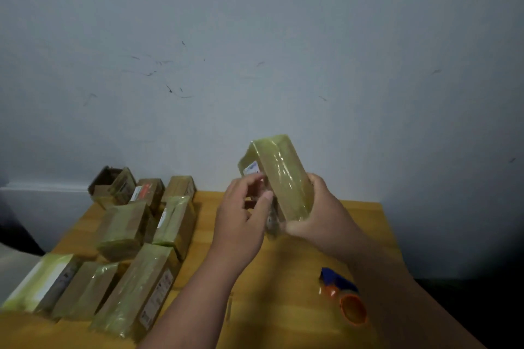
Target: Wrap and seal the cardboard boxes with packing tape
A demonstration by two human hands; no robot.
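I hold the long tape-wrapped cardboard box [279,178] above the wooden table [283,277], its long axis tilted up and away toward the wall. My right hand [317,215] grips its lower end; my left hand [243,218] pinches glossy clear tape there, blurred. My forearm partly hides the orange-and-blue tape dispenser [344,296].

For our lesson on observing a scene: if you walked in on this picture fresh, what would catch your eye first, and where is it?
First, the tape-wrapped box held up, tilted, above the wooden table near the middle, with the right hand gripping its lower end and the left hand at its side. Next, the cluster of wrapped boxes on the table's left. Lastly, the orange and blue tape dispenser lying at the lower right.
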